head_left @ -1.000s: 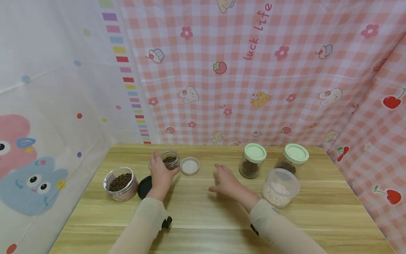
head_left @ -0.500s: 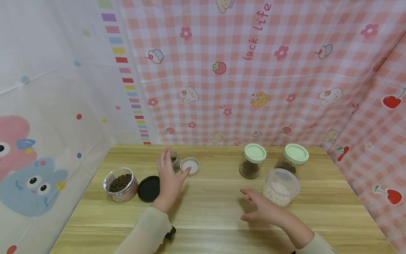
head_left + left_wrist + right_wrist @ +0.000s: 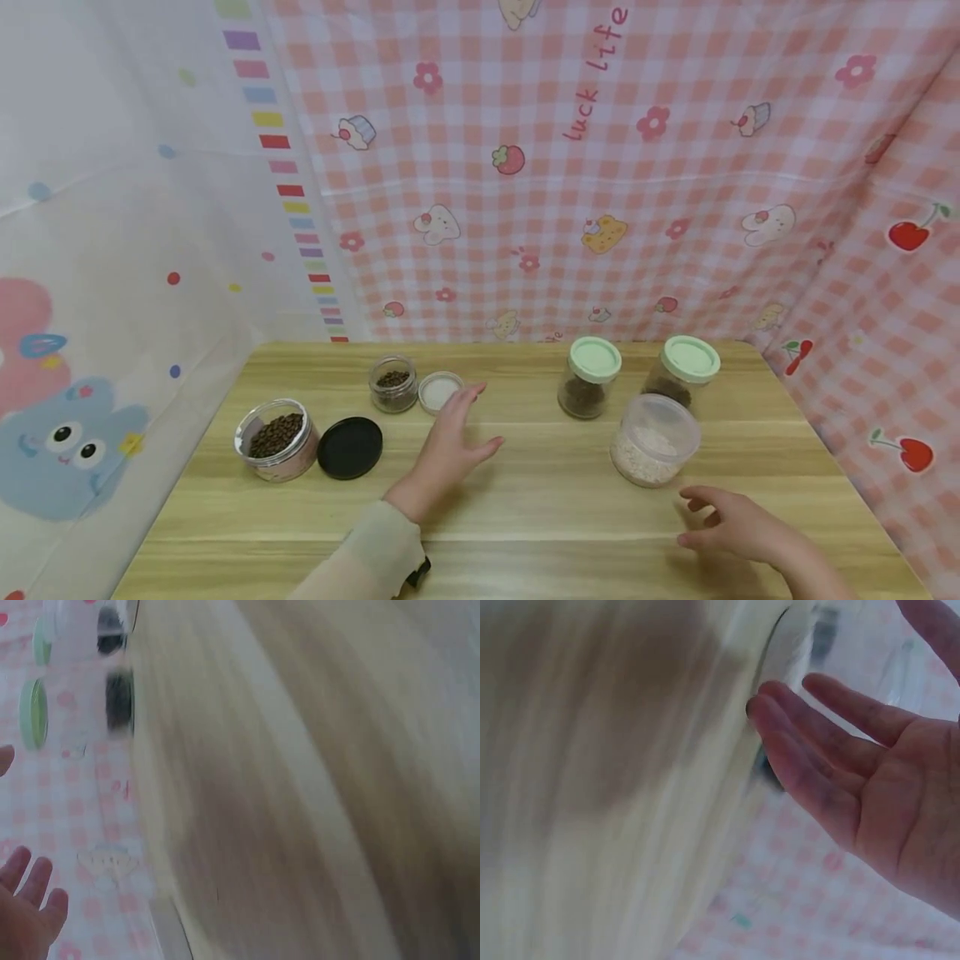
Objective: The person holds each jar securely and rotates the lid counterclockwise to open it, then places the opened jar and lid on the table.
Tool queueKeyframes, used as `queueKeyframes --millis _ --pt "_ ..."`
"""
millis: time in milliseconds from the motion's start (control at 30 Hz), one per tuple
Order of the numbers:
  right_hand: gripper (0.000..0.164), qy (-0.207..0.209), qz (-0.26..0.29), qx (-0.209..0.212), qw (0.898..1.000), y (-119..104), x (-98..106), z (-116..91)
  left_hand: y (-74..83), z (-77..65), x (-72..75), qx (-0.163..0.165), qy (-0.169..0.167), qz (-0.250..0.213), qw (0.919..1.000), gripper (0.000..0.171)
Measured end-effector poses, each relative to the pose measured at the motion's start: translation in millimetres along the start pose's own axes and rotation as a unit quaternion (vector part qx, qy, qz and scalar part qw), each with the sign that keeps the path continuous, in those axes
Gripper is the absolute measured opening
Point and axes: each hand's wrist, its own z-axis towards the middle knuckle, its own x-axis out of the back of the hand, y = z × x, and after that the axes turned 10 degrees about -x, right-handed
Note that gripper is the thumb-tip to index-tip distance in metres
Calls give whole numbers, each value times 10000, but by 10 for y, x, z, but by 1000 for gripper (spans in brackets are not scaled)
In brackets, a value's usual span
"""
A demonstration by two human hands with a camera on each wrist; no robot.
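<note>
My left hand (image 3: 447, 450) hovers over the table's middle with spread fingers, holding nothing, and covers part of a small white-lined lid (image 3: 437, 390). Left of that lid stands a small uncovered jar of brown beans (image 3: 393, 386). Further left are a black lid (image 3: 350, 448) and a larger uncovered jar of brown beans (image 3: 277, 442). My right hand (image 3: 738, 523), fingers loosely bent and holding nothing, is in front of a clear tub of pale flakes (image 3: 654, 442). In the right wrist view, the right hand (image 3: 877, 765) shows its palm and slack fingers.
Two glass jars with mint-green lids, one left (image 3: 590, 379) and one right (image 3: 682, 373), stand behind the tub, dark contents inside. The wooden table (image 3: 525, 542) ends at a pink checked cloth (image 3: 480, 208) behind.
My left hand has moved right, away from the small bean jar, which now shows fully. My right hand has drawn right and nearer to me, past the tub's front. The camera view has shifted slightly.
</note>
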Motion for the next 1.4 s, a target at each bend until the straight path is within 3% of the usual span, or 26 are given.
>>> queueKeyframes --millis 67,200,400,600,667,833,1067,1400 --pt "71 104 31 -364 9993 94 47 -4 49 7 -75 28 -354 -133 9993 75" --pt "80 424 149 -629 9970 220 117 37 180 47 -244 41 -979 -303 9947 75" --pt "93 631 865 -669 9920 272 152 127 401 134 -535 137 -1557 -742 9849 75" --pt "99 936 1098 -258 9892 246 155 261 613 218 -748 534 -2004 -1414 9680 78" --pt "99 907 1254 -58 9879 247 156 289 662 255 -810 596 -2061 -1476 9655 78" --pt "95 808 1660 355 9822 242 152 328 772 398 -932 591 -2049 -1307 9682 75" --pt "94 790 1853 490 9783 211 156 366 922 533 -1112 785 -2014 -1344 9671 73" --pt "88 933 1744 656 9781 200 125 438 878 541 -1394 1069 -1915 -925 9713 75"
